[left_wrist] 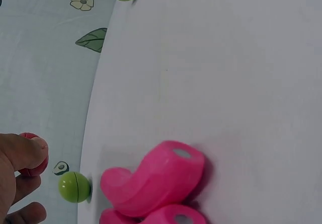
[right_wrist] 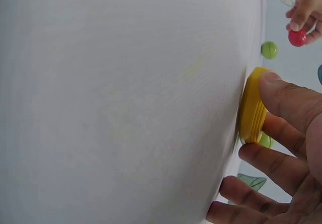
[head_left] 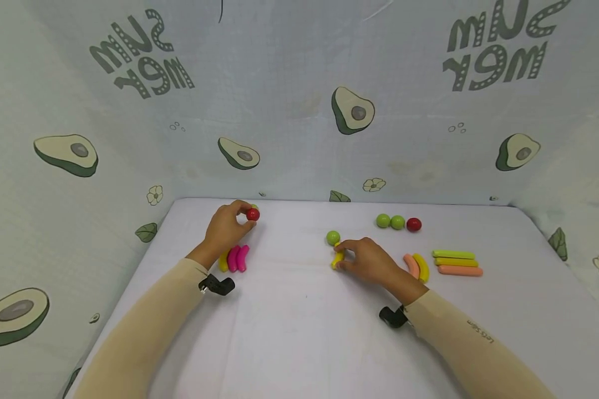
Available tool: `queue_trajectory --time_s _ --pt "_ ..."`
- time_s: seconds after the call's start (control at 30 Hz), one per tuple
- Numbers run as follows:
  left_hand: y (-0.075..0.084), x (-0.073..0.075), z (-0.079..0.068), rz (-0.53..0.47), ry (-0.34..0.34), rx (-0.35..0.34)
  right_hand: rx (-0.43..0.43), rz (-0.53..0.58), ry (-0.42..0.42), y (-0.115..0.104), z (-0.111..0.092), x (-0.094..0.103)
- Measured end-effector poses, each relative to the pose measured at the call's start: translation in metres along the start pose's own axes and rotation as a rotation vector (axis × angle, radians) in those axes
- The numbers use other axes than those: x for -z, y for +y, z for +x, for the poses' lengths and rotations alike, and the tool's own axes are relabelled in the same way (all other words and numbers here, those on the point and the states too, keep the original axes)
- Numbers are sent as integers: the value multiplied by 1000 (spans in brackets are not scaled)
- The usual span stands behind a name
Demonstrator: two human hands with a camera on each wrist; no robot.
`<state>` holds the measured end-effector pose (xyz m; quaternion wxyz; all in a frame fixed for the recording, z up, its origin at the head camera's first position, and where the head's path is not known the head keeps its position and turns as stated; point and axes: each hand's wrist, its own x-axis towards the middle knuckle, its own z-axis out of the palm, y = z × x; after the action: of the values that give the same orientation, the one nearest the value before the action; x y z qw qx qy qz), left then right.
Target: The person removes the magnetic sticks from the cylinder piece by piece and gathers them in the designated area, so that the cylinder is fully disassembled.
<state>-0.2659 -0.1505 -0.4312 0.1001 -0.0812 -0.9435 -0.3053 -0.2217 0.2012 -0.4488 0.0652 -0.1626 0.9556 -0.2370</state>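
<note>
My left hand (head_left: 227,224) pinches a small red ball (head_left: 253,214) between thumb and fingers, held off the table. Just behind it, partly hidden, sits a green ball (left_wrist: 74,187). Below that hand lie two pink curved pieces (head_left: 238,259) beside a yellow curved piece (head_left: 223,261), partly covered by the wrist. Around mid-table my right hand (head_left: 371,259) grips a yellow toy banana (right_wrist: 253,105) by thumb and fingers, at the cloth. A green ball (head_left: 333,238) rests right behind that banana.
At the back right, two green balls (head_left: 390,221) and a red ball (head_left: 414,224) form a row. A peach and a yellow curved piece (head_left: 421,268) lie beside the right forearm. Farther right are green, yellow and peach sticks (head_left: 456,262). A patterned cloth wall (head_left: 299,149) stands behind.
</note>
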Motion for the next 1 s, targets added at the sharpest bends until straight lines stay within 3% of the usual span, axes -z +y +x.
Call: queue_trajectory --time_s 0.7,1.0 --pt "-37 -1 20 66 49 113 -43 6 -2 -2 -2 -2" --pt "-47 1 23 83 30 187 -37 4 5 -1 -4 0"
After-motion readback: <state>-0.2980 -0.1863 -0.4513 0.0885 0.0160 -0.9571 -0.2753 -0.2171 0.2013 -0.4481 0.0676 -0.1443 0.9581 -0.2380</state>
